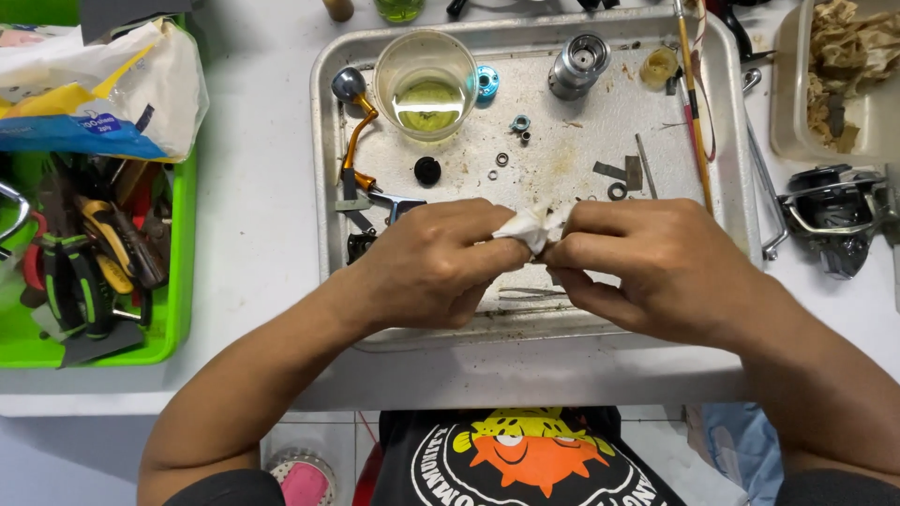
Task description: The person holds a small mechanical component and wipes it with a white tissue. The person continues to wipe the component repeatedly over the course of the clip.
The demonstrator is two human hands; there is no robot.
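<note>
At the far left of the white surface [253, 187] stands a green tray [178, 281] crowded with pliers and cutters, handles up and within an arm's reach, with a crumpled plastic bag [103, 89] resting across its top end. Next comes the metal tray [323, 187], whose raised rim seems there to stop loose small parts from rolling away: a gold crank handle [354, 131] lies along its left side, a clear cup of yellowish liquid [427, 89] sits near the top, and small washers [503, 159] are scattered on the bare floor of the tray, with a grey spool [578, 64] behind them. Over the tray's near half the left hand [427, 267] and right hand [647, 267] meet, each grip pinched shut on a small white wad of tissue [530, 228] held between the fingertips, above the tray rather than on it; whether a part is wrapped inside cannot be told. Held here, anything dropped would probably land in the tray. To the right, off the tray, lies a dark fishing reel body [834, 215], and beyond it a clear tub of used rags [844, 66].
</note>
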